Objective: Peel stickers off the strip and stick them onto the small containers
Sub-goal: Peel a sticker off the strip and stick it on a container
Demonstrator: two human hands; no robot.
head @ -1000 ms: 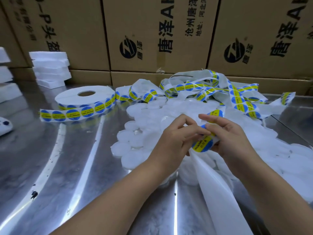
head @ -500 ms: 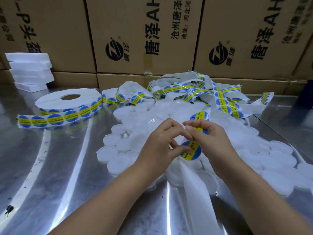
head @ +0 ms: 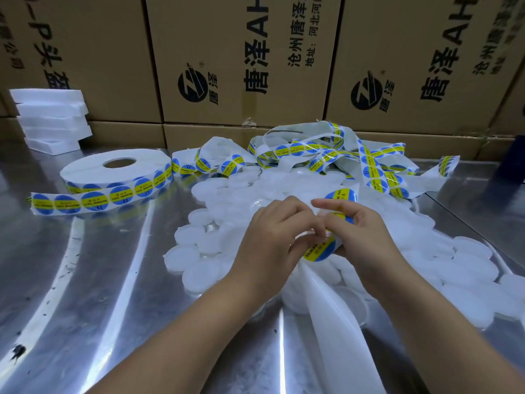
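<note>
Pinching thumb and forefinger together, the left hand (head: 272,237) nips the edge of a round blue-and-yellow sticker (head: 318,251) just above the near side of the pile of small containers (head: 204,243). The right hand (head: 366,237) meets it there, fingers curled round the strip (head: 335,322) that carries the sticker. Another sticker on the same strip shows above its forefinger. Bare white backing from that strip runs from the hands down across the near side of the pile. Whether either hand also holds a container cannot be told. The white containers lie heaped on the metal table (head: 99,280). Behind the pile sprawls a tangled length of sticker strip (head: 326,155). To the left of the pile lies the flat sticker roll (head: 113,169), with a loose tail of stickers trailing leftward, away from the pile. Farther left and behind the pile stands a stack of white foam blocks (head: 51,120), and cardboard boxes (head: 241,58) wall the back.
</note>
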